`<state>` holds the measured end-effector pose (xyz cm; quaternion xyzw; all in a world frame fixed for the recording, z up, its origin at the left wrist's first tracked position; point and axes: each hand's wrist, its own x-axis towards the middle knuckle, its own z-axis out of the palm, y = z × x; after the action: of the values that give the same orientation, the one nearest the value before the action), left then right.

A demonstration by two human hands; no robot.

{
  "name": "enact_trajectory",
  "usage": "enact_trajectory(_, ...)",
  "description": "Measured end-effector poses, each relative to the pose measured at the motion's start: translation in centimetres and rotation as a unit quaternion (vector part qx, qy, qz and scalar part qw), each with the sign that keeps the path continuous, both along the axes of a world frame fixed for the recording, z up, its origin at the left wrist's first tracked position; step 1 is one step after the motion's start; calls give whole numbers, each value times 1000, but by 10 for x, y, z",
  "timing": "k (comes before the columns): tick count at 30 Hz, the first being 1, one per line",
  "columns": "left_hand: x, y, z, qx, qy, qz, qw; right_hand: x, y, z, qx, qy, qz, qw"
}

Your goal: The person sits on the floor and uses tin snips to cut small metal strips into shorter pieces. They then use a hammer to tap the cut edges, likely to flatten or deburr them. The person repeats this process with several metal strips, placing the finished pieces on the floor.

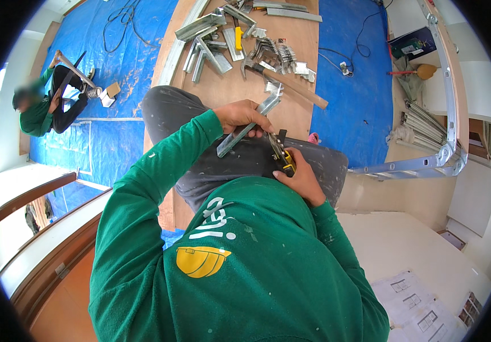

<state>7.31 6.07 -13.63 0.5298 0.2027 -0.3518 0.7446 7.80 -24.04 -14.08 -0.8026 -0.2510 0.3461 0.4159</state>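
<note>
Nearest, the right hand (pixel 301 175) grips yellow-and-black snips (pixel 282 156), tips toward upper left. Just left, the left hand (pixel 241 116) holds a metal channel (pixel 268 105) slanting lower left to upper right; whether they touch is unclear. Beyond lies a hammer (pixel 291 84).

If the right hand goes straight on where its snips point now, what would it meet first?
Most likely the left hand, with the metal channel it holds just beyond. The snips in the right hand point forward and leftward, though depth is unclear.
</note>
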Motion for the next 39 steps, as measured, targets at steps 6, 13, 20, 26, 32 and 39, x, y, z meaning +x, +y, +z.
enact_trajectory(6,-6,-10,17,17,-23,2,1000,-7,-19,11,-93,31,-21,995)
enact_trajectory(13,0,-15,31,54,-39,-42,997,-8,-20,-14,-77,-104,6,992)
enact_trajectory(20,-23,-10,41,86,-207,-96,970,-8,-18,-18,-50,-84,-28,995)
enact_trajectory(26,-30,-8,31,130,-172,-79,973,-4,-14,-18,-41,-77,-39,995)
enact_trajectory(32,-28,-5,20,198,-203,-89,955,-7,-18,-23,-2,-180,-18,984)
enact_trajectory(39,-32,-4,24,173,-201,-75,961,-1,-17,-21,-65,-128,-11,990)
